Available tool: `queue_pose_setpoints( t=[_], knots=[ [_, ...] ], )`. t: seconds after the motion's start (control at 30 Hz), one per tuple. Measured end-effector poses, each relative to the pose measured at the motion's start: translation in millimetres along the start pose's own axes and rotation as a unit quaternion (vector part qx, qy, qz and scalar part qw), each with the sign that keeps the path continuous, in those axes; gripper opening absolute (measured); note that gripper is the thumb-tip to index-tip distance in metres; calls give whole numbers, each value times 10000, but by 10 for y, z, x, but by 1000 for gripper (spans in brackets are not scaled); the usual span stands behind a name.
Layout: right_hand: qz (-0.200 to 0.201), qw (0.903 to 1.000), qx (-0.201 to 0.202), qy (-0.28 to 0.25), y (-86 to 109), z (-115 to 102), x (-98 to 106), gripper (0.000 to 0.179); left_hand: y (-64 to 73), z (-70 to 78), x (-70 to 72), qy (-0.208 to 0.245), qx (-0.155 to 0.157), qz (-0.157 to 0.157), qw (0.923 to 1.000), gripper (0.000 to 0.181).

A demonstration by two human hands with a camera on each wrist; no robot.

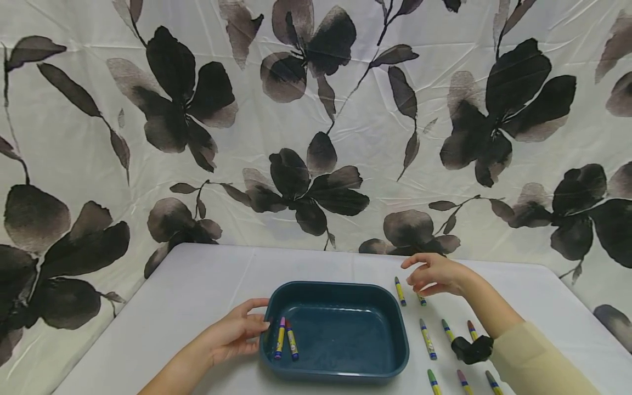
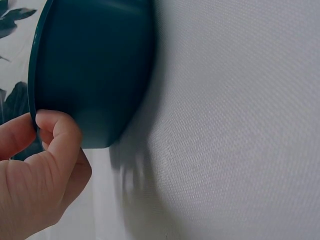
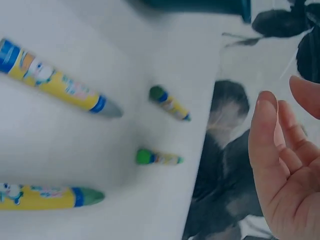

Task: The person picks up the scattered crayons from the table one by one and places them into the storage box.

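A dark teal plastic tray sits on the white-covered table. My left hand pinches its left rim between thumb and fingers; the left wrist view shows this grip on the tray wall up close. Inside, at the left end, lie a crayon with a pink-purple tip and one with a reddish tip. My right hand hovers over the back row with relaxed fingers, holding nothing. Just below it is a partly hidden crayon, with another crayon to its left.
More yellow-wrapped crayons lie in rows right of the tray, including a blue-grey one, a green one and a pink one. A black wrist device overlaps the middle row. Floral cloth hangs behind the table.
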State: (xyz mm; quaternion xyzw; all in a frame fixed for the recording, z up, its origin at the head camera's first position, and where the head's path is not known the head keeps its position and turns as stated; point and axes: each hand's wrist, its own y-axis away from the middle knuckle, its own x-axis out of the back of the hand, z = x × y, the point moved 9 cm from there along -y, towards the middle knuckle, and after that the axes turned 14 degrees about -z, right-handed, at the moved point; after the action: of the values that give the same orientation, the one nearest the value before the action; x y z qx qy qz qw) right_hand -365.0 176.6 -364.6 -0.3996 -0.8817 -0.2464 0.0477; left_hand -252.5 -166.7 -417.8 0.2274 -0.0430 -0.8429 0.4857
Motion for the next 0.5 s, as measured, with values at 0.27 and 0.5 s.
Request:
queue_pose_setpoints(
  t=[0.27,0.5],
  knots=[
    [495,9978,-430,-77,27,269,169,49,-1,2,10,-16,-25,-18,10000,63],
    [641,9961,-488,-360,1,452,217,48,5,-2,1,-36,-90,-102,9999,63]
  ],
)
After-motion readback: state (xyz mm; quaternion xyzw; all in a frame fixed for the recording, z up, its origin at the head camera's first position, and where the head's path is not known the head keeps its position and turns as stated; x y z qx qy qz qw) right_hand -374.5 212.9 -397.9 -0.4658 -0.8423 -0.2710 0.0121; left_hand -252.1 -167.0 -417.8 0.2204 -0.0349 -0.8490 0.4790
